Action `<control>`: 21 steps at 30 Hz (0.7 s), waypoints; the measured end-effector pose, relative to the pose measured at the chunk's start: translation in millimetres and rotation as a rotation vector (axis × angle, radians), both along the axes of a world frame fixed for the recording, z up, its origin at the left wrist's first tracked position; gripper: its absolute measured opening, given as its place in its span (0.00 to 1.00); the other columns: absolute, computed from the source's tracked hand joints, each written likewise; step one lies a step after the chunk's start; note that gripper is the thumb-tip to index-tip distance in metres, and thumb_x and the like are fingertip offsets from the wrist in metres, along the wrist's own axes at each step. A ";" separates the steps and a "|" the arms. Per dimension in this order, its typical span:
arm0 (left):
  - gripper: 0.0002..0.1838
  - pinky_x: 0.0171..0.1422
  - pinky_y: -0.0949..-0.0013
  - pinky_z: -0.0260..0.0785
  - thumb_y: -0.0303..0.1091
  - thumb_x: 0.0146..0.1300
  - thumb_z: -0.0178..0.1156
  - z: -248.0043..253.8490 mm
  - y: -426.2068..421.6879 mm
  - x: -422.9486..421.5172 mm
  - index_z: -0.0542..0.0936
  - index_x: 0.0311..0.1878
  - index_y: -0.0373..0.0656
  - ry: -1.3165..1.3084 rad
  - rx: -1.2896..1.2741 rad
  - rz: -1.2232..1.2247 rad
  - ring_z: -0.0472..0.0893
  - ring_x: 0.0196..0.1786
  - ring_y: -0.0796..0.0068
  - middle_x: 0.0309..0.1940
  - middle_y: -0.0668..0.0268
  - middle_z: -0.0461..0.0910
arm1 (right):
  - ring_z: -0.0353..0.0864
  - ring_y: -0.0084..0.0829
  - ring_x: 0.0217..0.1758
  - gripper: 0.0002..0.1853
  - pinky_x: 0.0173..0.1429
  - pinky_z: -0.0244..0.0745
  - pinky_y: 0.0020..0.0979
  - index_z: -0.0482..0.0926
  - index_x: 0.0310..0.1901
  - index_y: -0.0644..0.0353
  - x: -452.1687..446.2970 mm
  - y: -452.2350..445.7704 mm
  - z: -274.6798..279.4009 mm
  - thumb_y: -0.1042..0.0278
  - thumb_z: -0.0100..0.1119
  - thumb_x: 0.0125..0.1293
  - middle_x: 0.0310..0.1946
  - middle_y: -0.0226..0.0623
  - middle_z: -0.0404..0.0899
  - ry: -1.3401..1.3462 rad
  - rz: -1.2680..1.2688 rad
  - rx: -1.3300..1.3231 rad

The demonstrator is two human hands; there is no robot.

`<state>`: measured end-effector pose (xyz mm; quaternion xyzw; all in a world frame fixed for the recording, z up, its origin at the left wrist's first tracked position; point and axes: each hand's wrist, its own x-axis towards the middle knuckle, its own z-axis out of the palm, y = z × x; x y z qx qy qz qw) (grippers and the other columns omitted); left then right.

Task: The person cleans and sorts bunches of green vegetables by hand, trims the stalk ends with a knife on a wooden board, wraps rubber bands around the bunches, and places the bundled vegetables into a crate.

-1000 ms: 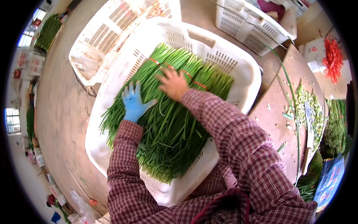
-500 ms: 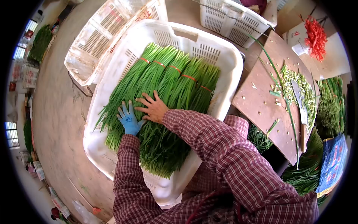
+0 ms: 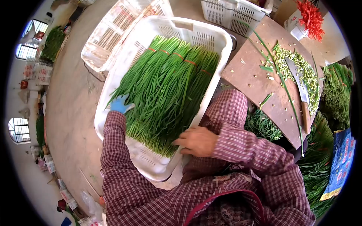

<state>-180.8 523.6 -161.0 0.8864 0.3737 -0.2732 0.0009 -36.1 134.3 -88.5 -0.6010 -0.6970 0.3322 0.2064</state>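
A white plastic basket (image 3: 225, 51) holds bundles of green chives (image 3: 162, 83), several tied with red bands near their pale cut ends. Another layer lies with its cut ends toward me. In a blue glove, my left hand (image 3: 120, 104) rests at the left edge of the chives, beside the basket wall, thumb apart from the fingers, some tips hidden. Over the basket's near right rim is my bare right hand (image 3: 198, 141). Its fingers are apart and reach the near cut ends, holding nothing that I can see.
A brown board (image 3: 249, 71) at the right carries chopped pieces (image 3: 305, 71) and a wooden-handled knife (image 3: 300, 86). Behind stand a second white crate (image 3: 109, 34) and another basket (image 3: 222, 15). Red ties (image 3: 310, 19) hang at upper right; more chives (image 3: 337, 98) lie beyond the board.
My hands have moved apart from the middle of the chives. The left slid to the left edge; the right came back toward me to the near right rim. The view has shifted.
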 end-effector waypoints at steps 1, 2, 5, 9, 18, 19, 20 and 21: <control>0.40 0.73 0.53 0.56 0.60 0.55 0.63 13.1 10.4 -4.1 0.67 0.69 0.57 -0.105 -0.058 0.036 0.65 0.70 0.53 0.67 0.56 0.67 | 0.82 0.38 0.44 0.20 0.49 0.76 0.42 0.76 0.56 0.56 5.2 -22.4 1.9 0.55 0.58 0.66 0.42 0.40 0.80 0.031 -0.102 0.128; 0.35 0.71 0.59 0.60 0.53 0.57 0.65 25.1 15.2 -3.3 0.71 0.67 0.52 -0.215 -0.119 0.065 0.69 0.67 0.56 0.64 0.54 0.72 | 0.83 0.39 0.42 0.20 0.45 0.79 0.41 0.76 0.55 0.58 10.4 -41.3 4.9 0.58 0.58 0.66 0.41 0.41 0.81 0.057 -0.211 0.252; 0.24 0.69 0.62 0.63 0.43 0.61 0.61 50.4 -25.5 40.9 0.77 0.61 0.51 -0.548 -0.016 -0.060 0.73 0.64 0.60 0.60 0.57 0.76 | 0.82 0.43 0.41 0.18 0.44 0.80 0.39 0.77 0.53 0.61 21.0 -79.7 30.3 0.61 0.59 0.65 0.40 0.44 0.81 0.176 -0.421 0.217; 0.15 0.68 0.58 0.64 0.39 0.62 0.59 14.0 -84.2 99.5 0.82 0.52 0.54 -0.772 -0.088 -0.346 0.74 0.61 0.61 0.57 0.63 0.76 | 0.81 0.38 0.43 0.16 0.51 0.75 0.35 0.78 0.50 0.60 8.2 -108.5 15.3 0.63 0.60 0.63 0.39 0.38 0.81 -0.017 -0.511 0.267; 0.14 0.71 0.52 0.58 0.31 0.56 0.64 -29.2 -105.3 94.0 0.85 0.45 0.62 -0.666 0.016 -0.532 0.64 0.69 0.58 0.59 0.67 0.74 | 0.80 0.38 0.42 0.16 0.53 0.74 0.36 0.79 0.51 0.58 4.1 -135.9 11.8 0.67 0.63 0.61 0.38 0.36 0.81 0.107 -0.616 0.280; 0.14 0.71 0.52 0.57 0.31 0.56 0.64 -32.4 -104.1 93.2 0.85 0.45 0.62 -0.625 0.036 -0.520 0.63 0.70 0.58 0.60 0.67 0.73 | 0.80 0.38 0.42 0.16 0.53 0.73 0.36 0.79 0.51 0.58 3.8 -135.4 11.1 0.67 0.63 0.60 0.39 0.36 0.81 0.100 -0.608 0.275; 0.15 0.72 0.52 0.56 0.32 0.56 0.64 -35.5 -102.4 92.6 0.84 0.46 0.62 -0.583 0.056 -0.510 0.62 0.71 0.58 0.61 0.67 0.72 | 0.80 0.38 0.42 0.17 0.53 0.73 0.36 0.79 0.51 0.58 3.6 -135.0 10.2 0.67 0.63 0.60 0.39 0.36 0.81 0.093 -0.599 0.269; 0.14 0.72 0.51 0.55 0.33 0.56 0.65 -35.6 -102.6 93.5 0.84 0.45 0.62 -0.570 0.045 -0.500 0.61 0.72 0.57 0.61 0.67 0.72 | 0.80 0.38 0.42 0.17 0.53 0.73 0.36 0.79 0.51 0.58 3.6 -134.9 9.9 0.67 0.63 0.60 0.39 0.36 0.81 0.096 -0.602 0.271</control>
